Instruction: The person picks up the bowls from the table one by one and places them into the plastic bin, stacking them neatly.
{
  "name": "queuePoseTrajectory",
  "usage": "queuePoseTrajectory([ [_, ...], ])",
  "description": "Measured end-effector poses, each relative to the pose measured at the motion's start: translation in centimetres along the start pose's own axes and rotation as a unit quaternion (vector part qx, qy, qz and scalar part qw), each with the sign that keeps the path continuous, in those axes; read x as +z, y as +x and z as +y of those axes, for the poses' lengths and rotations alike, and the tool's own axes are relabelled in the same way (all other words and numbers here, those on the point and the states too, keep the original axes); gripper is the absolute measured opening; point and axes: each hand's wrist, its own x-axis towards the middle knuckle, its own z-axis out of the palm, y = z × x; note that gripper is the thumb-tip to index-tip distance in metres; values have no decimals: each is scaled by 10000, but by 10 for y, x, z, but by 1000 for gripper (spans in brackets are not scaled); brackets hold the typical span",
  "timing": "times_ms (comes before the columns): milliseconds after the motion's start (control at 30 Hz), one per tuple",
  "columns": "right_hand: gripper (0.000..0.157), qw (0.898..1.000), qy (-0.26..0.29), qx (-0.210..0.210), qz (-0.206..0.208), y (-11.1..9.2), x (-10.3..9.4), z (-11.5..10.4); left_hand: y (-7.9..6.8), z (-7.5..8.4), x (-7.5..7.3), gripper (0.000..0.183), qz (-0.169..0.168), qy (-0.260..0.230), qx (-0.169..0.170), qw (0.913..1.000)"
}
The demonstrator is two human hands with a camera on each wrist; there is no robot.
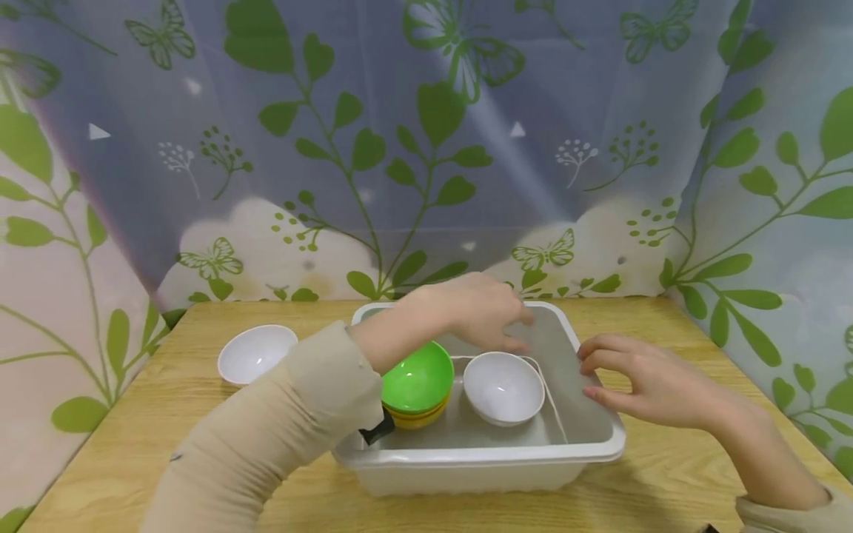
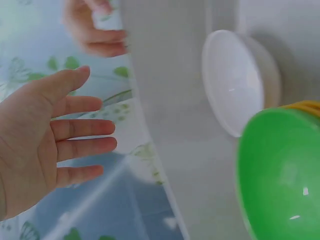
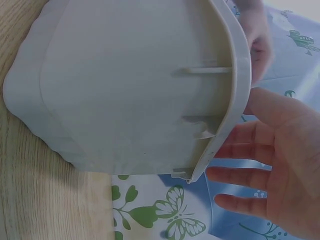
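My left hand [image 1: 489,314] hovers over the far part of a grey-white plastic tub [image 1: 480,457], fingers extended and nothing in them; the left wrist view shows its bare palm. Below that hand, a white bowl [image 1: 504,389] sits upright inside the tub. To its left a green bowl [image 1: 421,376] tops a stack with yellow bowls [image 1: 415,422], partly covered by my left sleeve in the head view. At the tub's right side, my right hand [image 1: 643,377] has its fingertips right at the rim, with the fingers only slightly bent.
Another white bowl [image 1: 255,354] stands on the wooden table [image 1: 673,463] to the left of the tub, partly behind my left sleeve. A thin white cord [image 1: 552,396] runs along the tub floor. Patterned curtains [image 1: 373,133] close off the back and sides.
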Motion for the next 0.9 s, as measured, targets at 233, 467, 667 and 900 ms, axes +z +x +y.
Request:
queuePoseTrajectory([
  [233, 17, 9999, -79, -91, 64, 0, 0, 0, -28, -15, -24, 42, 449, -80, -361, 9983],
  [467, 17, 9999, -109, -112, 43, 1, 1, -1, -59, -34, -34, 44, 843, -339, -821, 9925],
  [667, 17, 9998, -181, -76, 35, 1, 1, -1, -89, -56, -32, 44, 1253, -716, -1207, 9821],
  [900, 18, 9998, -200, -66, -13, 0, 1, -2, -123, -84, -20, 51, 1807, -965, -1758, 9629],
])
